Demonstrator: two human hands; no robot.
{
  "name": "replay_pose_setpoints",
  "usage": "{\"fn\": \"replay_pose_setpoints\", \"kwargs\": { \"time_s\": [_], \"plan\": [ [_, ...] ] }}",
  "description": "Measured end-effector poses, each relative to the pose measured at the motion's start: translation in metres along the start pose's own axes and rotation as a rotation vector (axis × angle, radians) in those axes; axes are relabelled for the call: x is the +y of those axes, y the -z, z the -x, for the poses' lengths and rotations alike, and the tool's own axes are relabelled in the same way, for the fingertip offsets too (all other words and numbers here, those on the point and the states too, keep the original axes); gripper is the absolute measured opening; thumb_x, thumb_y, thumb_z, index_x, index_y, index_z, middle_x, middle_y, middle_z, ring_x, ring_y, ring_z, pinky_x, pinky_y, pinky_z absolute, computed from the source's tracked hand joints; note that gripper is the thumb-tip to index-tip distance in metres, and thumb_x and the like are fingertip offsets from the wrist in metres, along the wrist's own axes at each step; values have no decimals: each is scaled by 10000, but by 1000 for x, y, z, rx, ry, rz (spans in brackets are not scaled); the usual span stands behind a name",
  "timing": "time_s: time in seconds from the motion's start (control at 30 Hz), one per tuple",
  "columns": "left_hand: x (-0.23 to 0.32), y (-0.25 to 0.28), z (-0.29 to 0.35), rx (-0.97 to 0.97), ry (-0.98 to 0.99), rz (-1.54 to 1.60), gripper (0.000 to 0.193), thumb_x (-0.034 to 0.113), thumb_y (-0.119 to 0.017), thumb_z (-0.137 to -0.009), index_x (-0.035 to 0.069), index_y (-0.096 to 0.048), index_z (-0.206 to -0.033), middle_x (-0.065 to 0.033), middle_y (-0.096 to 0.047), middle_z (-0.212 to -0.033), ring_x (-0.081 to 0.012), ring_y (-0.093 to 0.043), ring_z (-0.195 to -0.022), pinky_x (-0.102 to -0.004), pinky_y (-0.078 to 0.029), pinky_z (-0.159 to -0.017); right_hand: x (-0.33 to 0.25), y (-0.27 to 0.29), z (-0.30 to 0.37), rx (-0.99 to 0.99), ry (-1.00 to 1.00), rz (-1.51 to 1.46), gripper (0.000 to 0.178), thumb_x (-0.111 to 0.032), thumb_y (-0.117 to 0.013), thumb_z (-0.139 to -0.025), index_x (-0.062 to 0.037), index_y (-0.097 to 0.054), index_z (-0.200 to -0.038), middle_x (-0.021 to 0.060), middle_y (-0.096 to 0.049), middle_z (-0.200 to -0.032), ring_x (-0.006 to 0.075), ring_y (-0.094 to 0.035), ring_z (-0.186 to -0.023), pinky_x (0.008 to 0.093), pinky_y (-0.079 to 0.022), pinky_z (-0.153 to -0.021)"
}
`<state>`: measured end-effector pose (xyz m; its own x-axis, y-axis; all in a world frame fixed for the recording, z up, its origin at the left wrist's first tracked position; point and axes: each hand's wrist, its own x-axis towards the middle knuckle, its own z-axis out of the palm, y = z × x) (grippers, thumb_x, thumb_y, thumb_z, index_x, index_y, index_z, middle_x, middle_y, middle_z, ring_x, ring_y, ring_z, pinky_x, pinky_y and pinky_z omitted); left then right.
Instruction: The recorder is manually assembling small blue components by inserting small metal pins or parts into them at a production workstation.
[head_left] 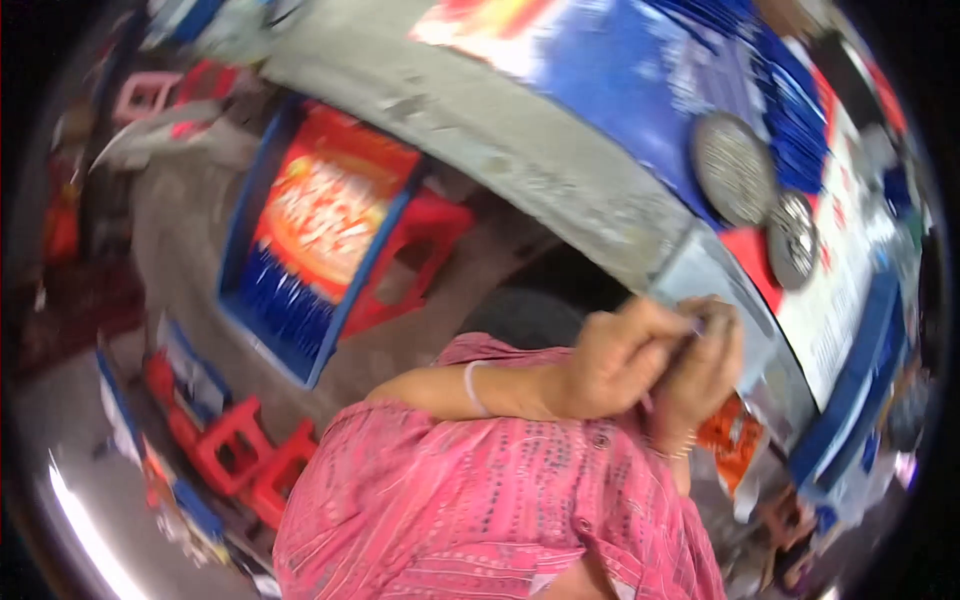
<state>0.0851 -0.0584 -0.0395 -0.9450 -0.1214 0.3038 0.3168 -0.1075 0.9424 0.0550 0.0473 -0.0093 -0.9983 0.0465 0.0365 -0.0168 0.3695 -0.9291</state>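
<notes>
My left hand (622, 358) and my right hand (706, 362) are drawn together in front of my chest, close to the table edge (640, 240). The left fingers are closed in a pinch that meets the right fingertips. Curled fingers also close my right hand. A tiny bluish spot shows between the fingertips, too small and blurred to name. Beyond the hands, two round metal dishes (735, 168) hold what look like small silvery pieces. A heap of thin blue pieces (795, 120) lies beside them on a blue sheet (620, 85).
To my left, a blue-rimmed tray (262, 205) with an orange lining and thin blue sticks rests over a red plastic stool (415, 255). More red stools (235, 445) stand lower left. A blue tray (850, 380) is at the right; an orange packet (732, 440) lies below the table.
</notes>
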Motion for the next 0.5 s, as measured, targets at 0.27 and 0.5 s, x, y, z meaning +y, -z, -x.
{"fn": "replay_pose_setpoints", "kwargs": {
  "time_s": [0.27, 0.5],
  "plan": [
    [-5, 150, 56, 321, 173, -732, 191, 103, -500, -882, 8, -561, -1036, -117, -579, -882, -161, -571, -664, -287, -467, -617, 5, 31, 4, -344, 164, -149, 506, -409, -307, -986, 46, -528, -959, 139, -556, -890, 228, -537, -814, 331, -423, -782],
    [21, 302, 173, 294, 303, -1345, 109, 15, -544, -837, -28, -579, -931, -159, -566, -831, -296, -573, -772, -331, -453, -682, -9, 11, -6, -585, 308, -71, 388, -316, -432, -932, 57, -540, -923, 171, -556, -921, 282, -540, -908, 358, -414, -833]
  ]
}}
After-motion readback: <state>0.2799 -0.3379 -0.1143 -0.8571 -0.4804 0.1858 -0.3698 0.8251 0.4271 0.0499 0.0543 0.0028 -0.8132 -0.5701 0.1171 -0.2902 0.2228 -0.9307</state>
